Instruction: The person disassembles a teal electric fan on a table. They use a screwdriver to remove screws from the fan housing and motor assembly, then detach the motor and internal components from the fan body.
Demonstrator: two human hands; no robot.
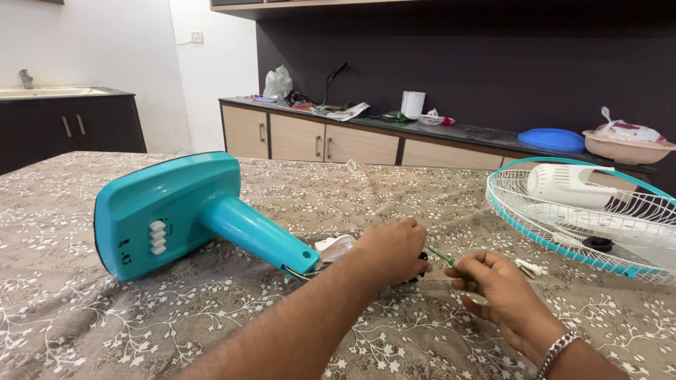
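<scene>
We cannot see what our left hand (pixel 391 248) covers: it hides the parts at the end of the turquoise plastic fan stand (pixel 190 211), leaving only a bit of white showing. Our right hand (pixel 501 295) closes around the thin green wire (pixel 441 256), hiding its far end. The white wire fan guard with turquoise rim (pixel 563 232) runs off the right edge.

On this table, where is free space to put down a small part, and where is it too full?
Bare cloth lies in front of the teal fan base, toward the near left edge, and behind its neck up to the table's far edge. It is crowded around the left hand and right hand, among the wires and small parts, and at the fan grille.
</scene>
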